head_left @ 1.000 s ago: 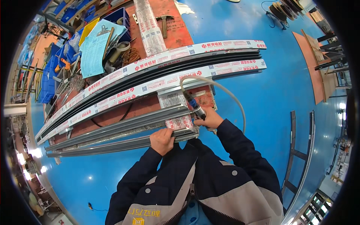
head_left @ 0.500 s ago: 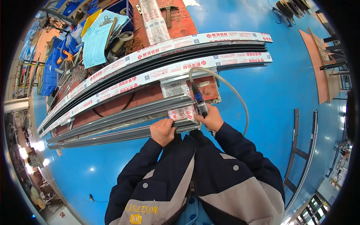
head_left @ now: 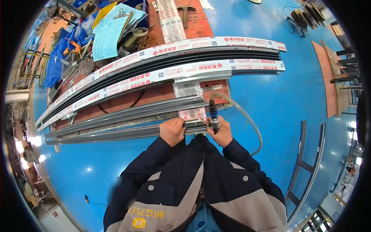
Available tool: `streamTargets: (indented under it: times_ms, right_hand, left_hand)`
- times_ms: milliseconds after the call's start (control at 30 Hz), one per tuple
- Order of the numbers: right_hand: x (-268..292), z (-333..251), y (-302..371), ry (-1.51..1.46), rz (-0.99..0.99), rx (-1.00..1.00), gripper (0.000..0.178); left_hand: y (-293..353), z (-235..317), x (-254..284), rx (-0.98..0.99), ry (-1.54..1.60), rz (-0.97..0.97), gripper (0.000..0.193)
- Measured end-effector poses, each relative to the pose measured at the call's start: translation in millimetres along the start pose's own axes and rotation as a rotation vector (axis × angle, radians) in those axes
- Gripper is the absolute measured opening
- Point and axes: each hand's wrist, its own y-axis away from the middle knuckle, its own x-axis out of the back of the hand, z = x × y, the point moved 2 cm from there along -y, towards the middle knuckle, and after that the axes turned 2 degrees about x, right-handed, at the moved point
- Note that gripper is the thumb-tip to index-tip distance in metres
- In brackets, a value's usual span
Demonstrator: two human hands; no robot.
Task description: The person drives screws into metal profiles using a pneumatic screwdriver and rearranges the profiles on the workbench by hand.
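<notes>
My left hand (head_left: 172, 131) is closed over the near grey metal profile (head_left: 112, 138), close to its right end. In my right hand (head_left: 221, 133) is a handheld air tool (head_left: 213, 116), with a dark narrow end, a blue collar and a silver body. The tool points away from me, just off the right ends of the profiles. A pale hose (head_left: 253, 125) curves round to its right. Behind the near profile lies a second grey profile (head_left: 131, 112), roughly parallel to it. My right fingertips are beside the near profile's end; whether they touch it I cannot tell.
Further back, long profiles with white printed film (head_left: 185, 69) lie across the red bench (head_left: 154, 96). A hammer (head_left: 185, 17), a clipboard (head_left: 123, 15) with blue paper and blue bins (head_left: 56, 63) are at the far side. A dark frame (head_left: 305, 166) stands on the right.
My right hand has drawn the air tool back toward me, alongside the near profile's end. My left hand keeps its hold. The whole view has shifted slightly.
</notes>
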Motion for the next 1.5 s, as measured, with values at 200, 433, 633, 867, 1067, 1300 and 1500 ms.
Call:
streamTargets:
  times_ms: [200, 433, 633, 867, 1067, 1300, 1500]
  right_hand:
    - [-7, -16, -18, 0.033, -0.07, 0.138, 0.031]
    - [-7, -14, -18, -0.109, -0.073, 0.043, 0.032]
    - [17, -46, -4, -0.235, 0.256, -0.101, 0.028]
    - [48, -121, 5, -0.446, 0.572, 0.067, 0.024]
    - [36, -159, 15, -0.634, 0.688, 0.291, 0.024]
    - [25, -177, 28, -0.633, 0.725, 0.425, 0.022]
    - [19, -179, 29, -0.707, 0.801, 0.412, 0.022]
  left_hand:
    - [-4, -13, 1, 0.003, -0.041, 0.006, 0.03]
    - [-3, -11, 3, 0.014, 0.017, 0.078, 0.03]
    - [9, -15, 32, 0.832, 0.994, -0.081, 0.025]
    - [13, 0, 45, 1.307, 2.025, -0.186, 0.027]
    - [0, 1, 40, 0.987, 1.9, -0.523, 0.028]
    - [-14, 1, 26, 0.675, 1.723, -0.679, 0.025]
    - [-21, 5, 19, 0.619, 1.728, -0.749, 0.024]
